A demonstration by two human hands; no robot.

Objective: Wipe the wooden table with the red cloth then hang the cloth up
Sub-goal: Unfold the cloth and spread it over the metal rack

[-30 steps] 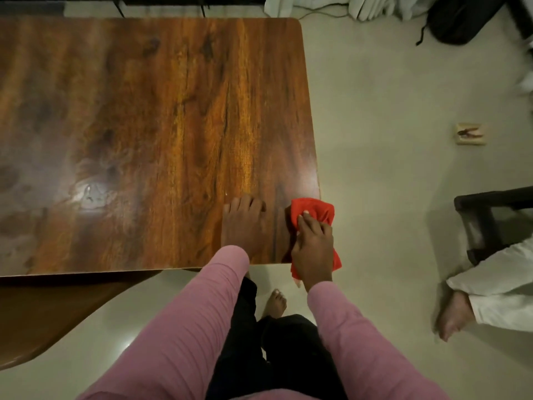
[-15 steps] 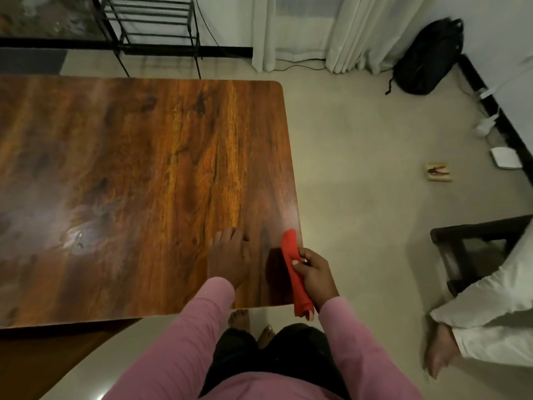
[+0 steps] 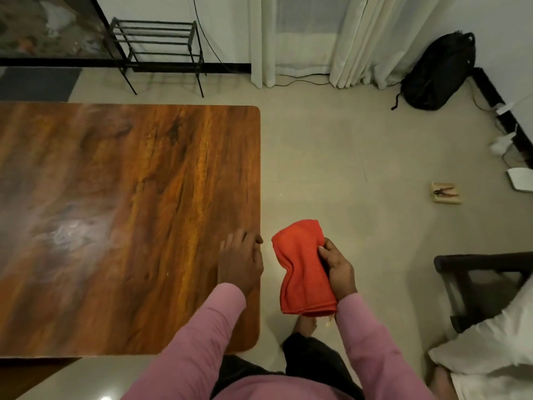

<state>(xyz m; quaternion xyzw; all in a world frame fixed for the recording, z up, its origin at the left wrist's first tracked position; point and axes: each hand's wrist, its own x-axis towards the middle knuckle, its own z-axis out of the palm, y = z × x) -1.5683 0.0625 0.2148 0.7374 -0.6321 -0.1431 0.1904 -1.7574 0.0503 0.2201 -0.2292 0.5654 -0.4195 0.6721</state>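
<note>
The red cloth [image 3: 302,267] has come off the wooden table [image 3: 121,226] since a moment ago and now hangs in the air just right of the table's right edge, over the floor. The wiping looks finished; hanging it up is what remains. Folded into a long pad, its long axis runs near to far, the far end rounded. The right hand [image 3: 339,269] pinches its right side. The left hand [image 3: 240,261] rests flat and empty on the table's near right edge.
</note>
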